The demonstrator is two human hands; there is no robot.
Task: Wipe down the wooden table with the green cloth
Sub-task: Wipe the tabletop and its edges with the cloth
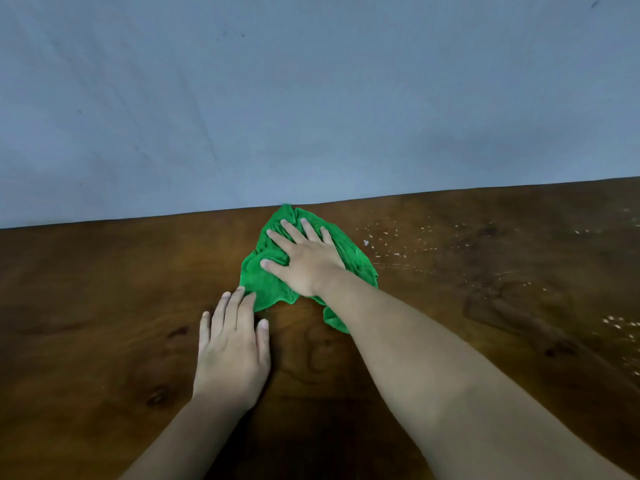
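The green cloth (265,282) lies crumpled on the dark wooden table (104,289), close to the table's far edge. My right hand (304,261) presses flat on top of it, fingers spread, palm down. My left hand (232,348) rests flat on the bare wood just in front and to the left of the cloth, its fingertips touching the cloth's near edge. Part of the cloth is hidden under my right hand and forearm.
Pale crumbs and specks (391,244) are scattered over the wood to the right of the cloth, with more near the right edge (620,323). A plain grey-blue wall (311,98) rises directly behind the table's far edge.
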